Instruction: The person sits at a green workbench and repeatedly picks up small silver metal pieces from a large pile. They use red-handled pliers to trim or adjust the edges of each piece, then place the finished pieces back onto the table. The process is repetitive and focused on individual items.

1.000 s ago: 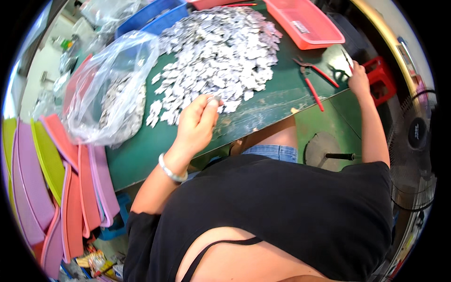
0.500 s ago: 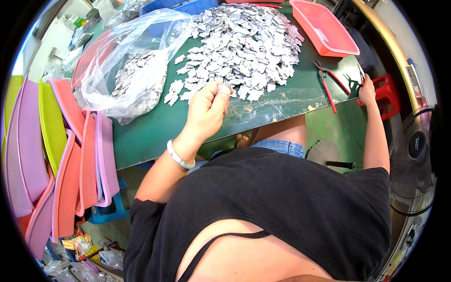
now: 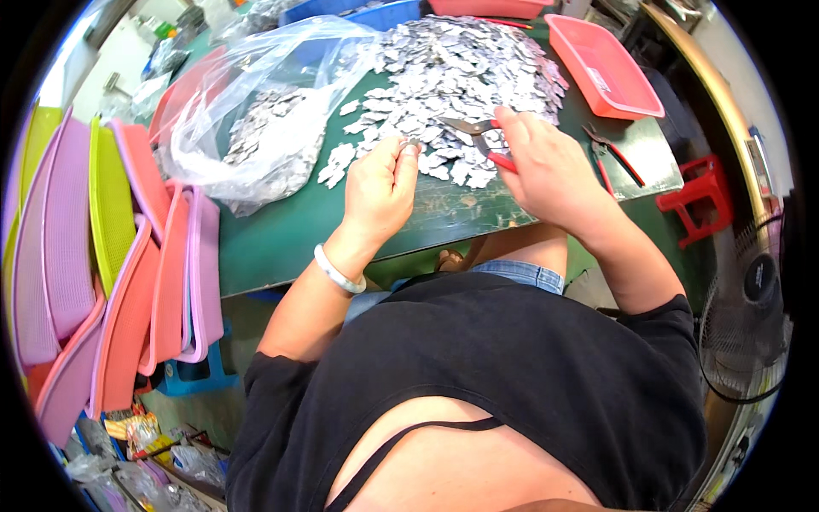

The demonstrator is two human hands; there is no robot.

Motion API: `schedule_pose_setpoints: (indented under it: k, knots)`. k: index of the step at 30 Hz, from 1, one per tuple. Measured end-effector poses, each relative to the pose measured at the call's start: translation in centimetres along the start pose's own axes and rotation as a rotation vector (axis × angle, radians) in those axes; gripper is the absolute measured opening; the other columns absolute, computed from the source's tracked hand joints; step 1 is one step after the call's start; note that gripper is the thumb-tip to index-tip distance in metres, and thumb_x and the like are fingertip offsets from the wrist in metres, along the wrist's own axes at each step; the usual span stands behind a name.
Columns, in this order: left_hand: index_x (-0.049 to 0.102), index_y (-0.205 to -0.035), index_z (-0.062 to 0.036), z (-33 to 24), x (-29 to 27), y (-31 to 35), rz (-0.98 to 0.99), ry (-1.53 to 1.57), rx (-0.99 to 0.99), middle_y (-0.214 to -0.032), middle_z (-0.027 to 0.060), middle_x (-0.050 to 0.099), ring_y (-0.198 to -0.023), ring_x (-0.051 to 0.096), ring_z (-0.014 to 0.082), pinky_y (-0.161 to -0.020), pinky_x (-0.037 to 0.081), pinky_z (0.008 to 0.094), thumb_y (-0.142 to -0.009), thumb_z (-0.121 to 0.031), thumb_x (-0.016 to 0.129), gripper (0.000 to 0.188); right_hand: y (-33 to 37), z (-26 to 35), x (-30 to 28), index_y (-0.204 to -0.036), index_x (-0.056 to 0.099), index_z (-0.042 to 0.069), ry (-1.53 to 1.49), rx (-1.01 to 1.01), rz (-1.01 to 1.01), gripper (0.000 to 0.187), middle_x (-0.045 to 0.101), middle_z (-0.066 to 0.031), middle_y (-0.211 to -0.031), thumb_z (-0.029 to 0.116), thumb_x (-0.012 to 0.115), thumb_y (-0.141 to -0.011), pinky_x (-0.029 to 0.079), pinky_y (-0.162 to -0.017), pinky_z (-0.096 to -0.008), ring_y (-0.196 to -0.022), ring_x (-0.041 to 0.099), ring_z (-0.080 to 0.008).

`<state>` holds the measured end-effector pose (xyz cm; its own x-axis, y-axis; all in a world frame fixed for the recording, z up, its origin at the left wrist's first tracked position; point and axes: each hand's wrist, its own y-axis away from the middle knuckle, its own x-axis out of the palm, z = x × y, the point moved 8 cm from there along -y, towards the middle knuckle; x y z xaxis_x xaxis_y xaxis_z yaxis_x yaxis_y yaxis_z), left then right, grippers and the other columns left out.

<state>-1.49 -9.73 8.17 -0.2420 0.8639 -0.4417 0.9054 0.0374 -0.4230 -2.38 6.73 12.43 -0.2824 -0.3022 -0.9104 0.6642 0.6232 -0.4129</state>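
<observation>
My left hand [image 3: 380,188] is closed, with a small grey metal piece [image 3: 409,144] pinched between thumb and forefinger. To its right, my right hand [image 3: 550,166] grips red-handled pliers [image 3: 469,128], whose dark jaws point left toward the left hand. A gap separates the jaws from the piece. Behind both hands spreads a big heap of flat silvery metal pieces [image 3: 461,68] on the green table [image 3: 281,256]. A few of them lie apart at the heap's near left edge.
A clear plastic bag [image 3: 273,154] with similar pieces lies left of the heap. Another red-handled pair of pliers [image 3: 610,158] rests right, near a pink tray [image 3: 601,72]. Coloured plastic baskets [image 3: 128,282] are stacked at left. A red stool [image 3: 699,200] and a fan [image 3: 751,299] stand right.
My right hand has come from the table's right edge to the middle, bringing the pliers with it. The left hand keeps its pinch in nearly the same place.
</observation>
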Motion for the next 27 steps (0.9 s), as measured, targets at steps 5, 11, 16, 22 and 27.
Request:
schedule_pose_setpoints:
  k: [5, 11, 16, 22, 27]
  knots:
    - [0.059, -0.087, 0.0019, 1.5, -2.7, 0.8, -0.081, -0.08, -0.001, -0.056, 0.0001, 0.046, -0.051, 0.04, 0.0054, -0.048, 0.035, 0.0223, -0.087, -0.009, 0.051, 0.013, -1.8, 3.7, 1.4, -0.113, 0.044, -0.007, -0.026, -0.051, 0.01, 0.055, 0.054, -0.0147, -0.09, 0.014, 0.066, -0.068, 0.047, -0.068, -0.0332, -0.083, 0.056, -0.0274]
    - [0.054, -0.077, -0.0028, 1.4, -4.1, 1.2, -0.147, -0.165, 0.053, -0.058, 0.0141, 0.053, -0.052, 0.053, 0.0302, -0.048, 0.04, 0.0362, -0.084, -0.009, 0.053, 0.01, -2.8, 5.6, 2.7, -0.107, 0.047, -0.006, 0.001, -0.09, -0.045, 0.041, 0.054, -0.0127, -0.084, 0.01, 0.057, -0.07, 0.048, -0.063, -0.0335, -0.076, 0.058, -0.0256]
    - [0.053, -0.077, -0.0039, 1.4, -4.1, 1.1, -0.187, -0.198, 0.106, -0.059, 0.0144, 0.053, -0.054, 0.053, 0.0329, -0.049, 0.04, 0.0385, -0.083, -0.009, 0.053, 0.009, -3.2, 6.0, 2.6, -0.105, 0.048, -0.006, 0.046, -0.093, -0.064, 0.037, 0.055, -0.0116, -0.085, 0.009, 0.054, -0.072, 0.048, -0.062, -0.0325, -0.076, 0.057, -0.0239]
    - [0.053, -0.077, -0.0045, 1.6, -3.7, 0.8, -0.153, -0.268, 0.049, -0.061, 0.015, 0.054, -0.058, 0.055, 0.0339, -0.051, 0.041, 0.0407, -0.084, -0.013, 0.053, 0.011, -3.4, 6.0, 2.7, -0.107, 0.048, -0.005, 0.12, -0.067, -0.076, 0.037, 0.054, -0.009, -0.083, 0.01, 0.052, -0.073, 0.047, -0.061, -0.0315, -0.077, 0.056, -0.0215]
    - [0.051, -0.074, -0.0031, 1.9, -3.7, 0.2, -0.123, -0.399, 0.062, -0.062, 0.018, 0.055, -0.061, 0.056, 0.0365, -0.053, 0.042, 0.0437, -0.082, -0.014, 0.051, 0.014, -3.8, 6.3, 3.7, -0.104, 0.05, -0.003, 0.208, -0.051, -0.111, 0.034, 0.053, -0.0081, -0.082, 0.012, 0.052, -0.074, 0.047, -0.06, -0.0299, -0.075, 0.056, -0.0201]
